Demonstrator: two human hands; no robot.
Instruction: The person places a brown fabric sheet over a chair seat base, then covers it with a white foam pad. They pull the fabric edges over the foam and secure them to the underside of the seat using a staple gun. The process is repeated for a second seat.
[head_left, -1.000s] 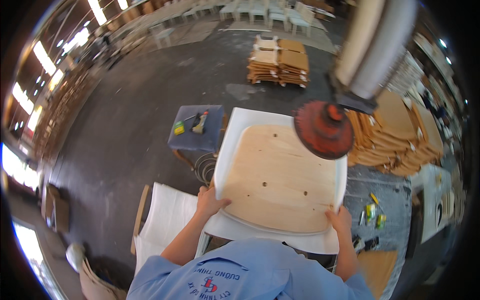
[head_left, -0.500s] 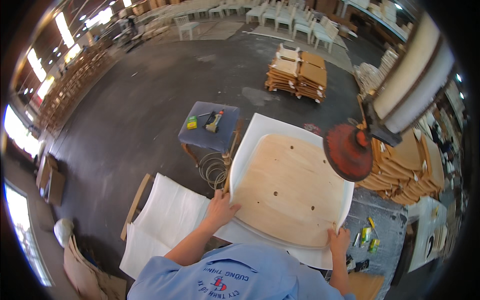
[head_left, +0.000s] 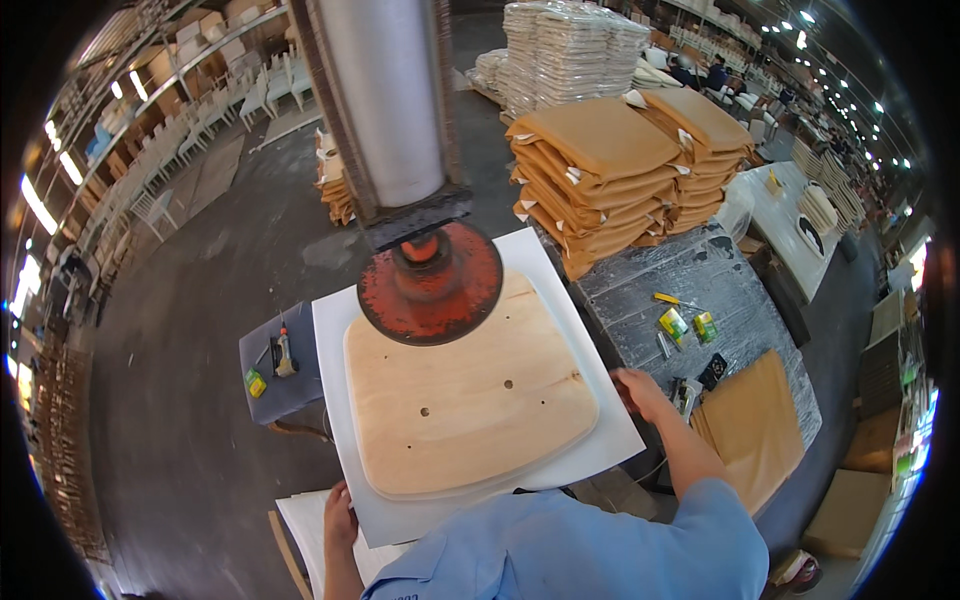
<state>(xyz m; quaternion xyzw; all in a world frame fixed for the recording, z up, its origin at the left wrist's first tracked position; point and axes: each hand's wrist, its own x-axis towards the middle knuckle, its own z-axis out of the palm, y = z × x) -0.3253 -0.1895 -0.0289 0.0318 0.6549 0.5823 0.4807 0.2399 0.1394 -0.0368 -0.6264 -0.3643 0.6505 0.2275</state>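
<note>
Plywood seat board (head_left: 468, 400), pale and rounded with small drilled holes, lies flat on a white foam sheet (head_left: 600, 420) directly below the person's head. Left hand (head_left: 340, 517) grips the near left edge of the foam sheet, fingers curled over the rim. Right hand (head_left: 640, 388) rests at the sheet's right edge, fingers bent against it; whether they pinch the sheet cannot be told. Round orange-red press disc (head_left: 430, 285), mounted under a metal cylinder (head_left: 385, 100), hangs over the far end of the board. Small grey side table (head_left: 285, 365) carrying hand tools stands to the left. Tan cushion stack (head_left: 610, 170) sits on a grey table (head_left: 690, 290) to the right, with small tools near the right hand.
</note>
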